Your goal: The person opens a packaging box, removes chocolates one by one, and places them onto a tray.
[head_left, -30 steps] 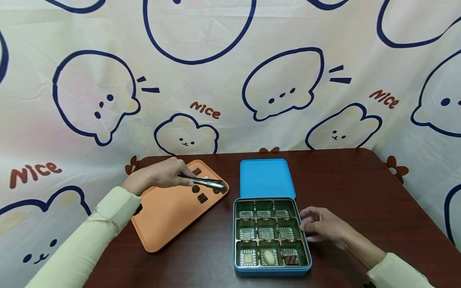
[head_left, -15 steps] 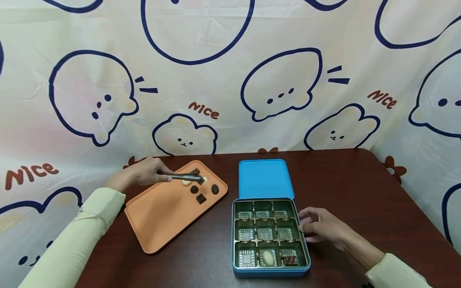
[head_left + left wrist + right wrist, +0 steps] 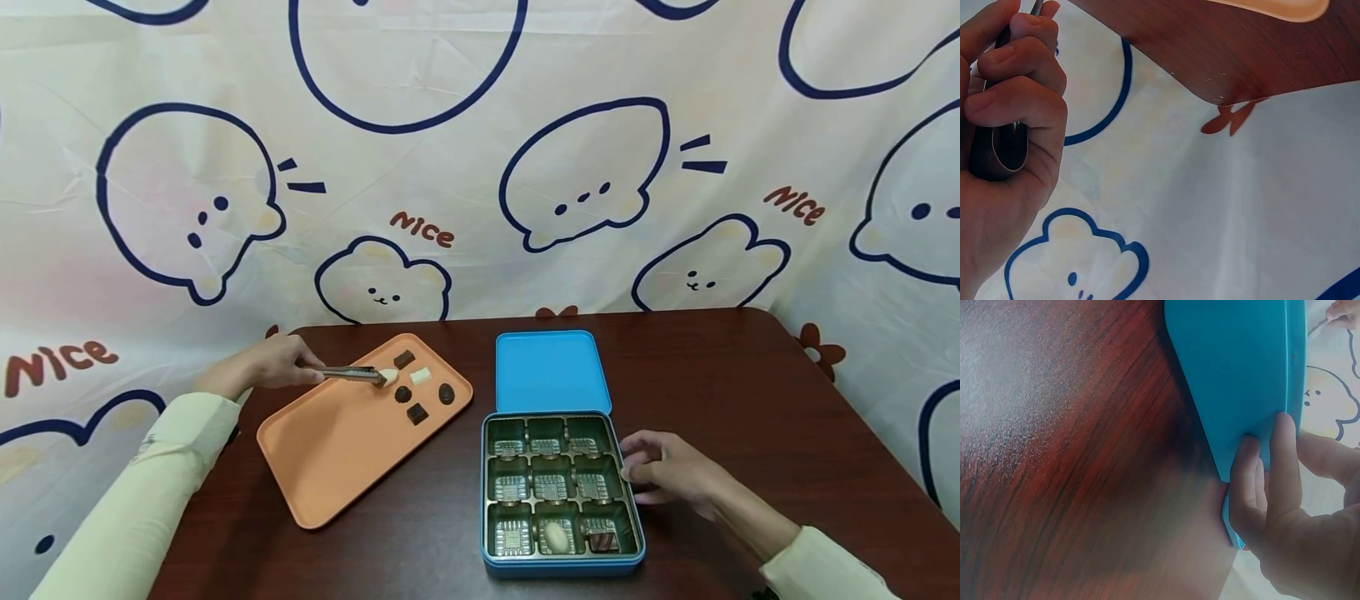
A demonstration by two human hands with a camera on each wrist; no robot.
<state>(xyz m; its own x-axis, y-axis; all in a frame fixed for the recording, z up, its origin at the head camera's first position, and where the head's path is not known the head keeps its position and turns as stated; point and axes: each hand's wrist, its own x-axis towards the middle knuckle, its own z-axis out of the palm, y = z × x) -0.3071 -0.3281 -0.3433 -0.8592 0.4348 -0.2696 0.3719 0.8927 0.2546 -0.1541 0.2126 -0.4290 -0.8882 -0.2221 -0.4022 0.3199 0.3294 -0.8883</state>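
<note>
My left hand (image 3: pixel 273 362) grips metal tongs (image 3: pixel 348 373), its fingers curled round the dark handle loop in the left wrist view. The tongs' tips are at a pale oval chocolate (image 3: pixel 389 377) on the orange tray (image 3: pixel 322 467); whether they pinch it is unclear. My right hand (image 3: pixel 671 468) rests its fingertips against the right side of the blue tin (image 3: pixel 1241 375), the thumb near its rim. In the tin's front row, a white oval chocolate (image 3: pixel 557 537) lies in the middle compartment and a dark striped chocolate (image 3: pixel 602 542) in the right one.
Around the tongs on the tray lie a brown square (image 3: pixel 404 359), a white block (image 3: pixel 421 375), a dark round piece (image 3: pixel 402 394), a dark square (image 3: pixel 417 413) and a dark oval (image 3: pixel 446 393). The blue lid (image 3: pixel 552 371) lies behind the tin on the brown table (image 3: pixel 720 375).
My left hand and the tongs have moved left, from the dark oval at the tray's right end, past the white block, to the pale oval. The right hand stays at the tin.
</note>
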